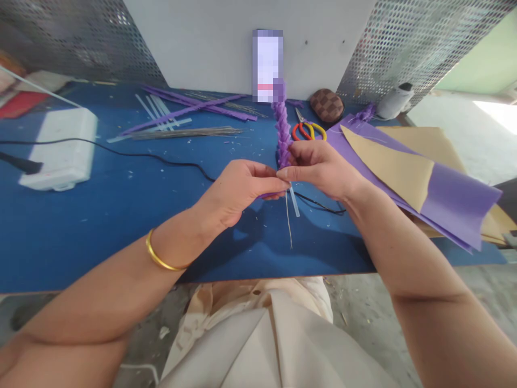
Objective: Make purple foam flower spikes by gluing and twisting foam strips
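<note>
**View:** head
**Left hand [238, 188]:** grasping — pinched on the lower end of the purple braid, gold bangle [161, 254] on the wrist.
**Right hand [319, 170]:** grasping the same end, just beside the left.
**Purple braid [281, 129]:** upright above the hands — clear rod [294, 200] and wire [288, 221] jut below.
**Blue table [81, 242]:** scissors [307, 131], purple sheets [456, 205].

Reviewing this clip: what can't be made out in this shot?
Head view:
- Where the purple stem meets the clear rod and thin wire: hidden by the left hand and right hand.
- Upright rectangle behind the stem: blurred, its markings unreadable.
- Black item: cut off by the left edge.
- Red item: cut off by the left edge, too unclear to name.
</note>
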Available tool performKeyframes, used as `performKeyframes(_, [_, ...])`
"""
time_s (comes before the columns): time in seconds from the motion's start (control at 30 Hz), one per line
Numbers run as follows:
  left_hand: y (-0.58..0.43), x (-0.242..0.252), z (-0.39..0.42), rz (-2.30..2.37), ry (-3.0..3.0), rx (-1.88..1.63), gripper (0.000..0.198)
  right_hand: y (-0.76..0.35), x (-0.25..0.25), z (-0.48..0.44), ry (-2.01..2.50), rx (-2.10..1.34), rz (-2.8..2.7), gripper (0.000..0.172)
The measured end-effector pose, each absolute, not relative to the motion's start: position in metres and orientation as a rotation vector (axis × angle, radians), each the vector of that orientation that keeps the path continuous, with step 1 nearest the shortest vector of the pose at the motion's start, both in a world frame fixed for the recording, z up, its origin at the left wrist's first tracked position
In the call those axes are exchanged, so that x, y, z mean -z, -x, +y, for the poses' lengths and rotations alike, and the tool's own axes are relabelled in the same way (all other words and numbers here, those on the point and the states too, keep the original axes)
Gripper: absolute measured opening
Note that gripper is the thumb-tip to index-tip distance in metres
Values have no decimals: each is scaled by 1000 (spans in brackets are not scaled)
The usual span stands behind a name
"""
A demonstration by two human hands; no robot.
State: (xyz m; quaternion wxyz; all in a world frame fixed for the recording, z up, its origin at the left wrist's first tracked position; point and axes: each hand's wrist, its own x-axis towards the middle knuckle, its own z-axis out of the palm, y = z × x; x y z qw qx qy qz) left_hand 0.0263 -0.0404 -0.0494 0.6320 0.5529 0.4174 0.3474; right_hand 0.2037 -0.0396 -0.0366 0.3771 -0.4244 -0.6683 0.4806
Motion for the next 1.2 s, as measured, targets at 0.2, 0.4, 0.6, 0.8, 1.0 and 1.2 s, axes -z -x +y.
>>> performKeyframes(0.2, [-27, 54, -39, 970, -1259, -819, 12, -202, 41, -37, 1041, -1224, -1693, 28])
performKeyframes(0.4, [-27, 55, -36, 968, -1195, -829, 15, -203, 42, -35, 1038, -1244, -1671, 31])
performKeyframes(0.6, [-26, 52, -31, 915, -1032, -1018, 18, -202, 36, -36, 1045, -1272, -1643, 33])
performKeyframes(0.8, [-24, 54, -27, 905, -968, -1059, 17, -192, 41, -42, 1116, -1182, -1615, 16])
performKeyframes(1.0, [-22, 51, -27, 815, -951, -1020, 20, -193, 40, -41, 1099, -1167, -1558, 11])
performKeyframes(1.2, [-25, 50, -30, 919, -1001, -1073, 26, -192, 42, -41, 1111, -1196, -1585, 9])
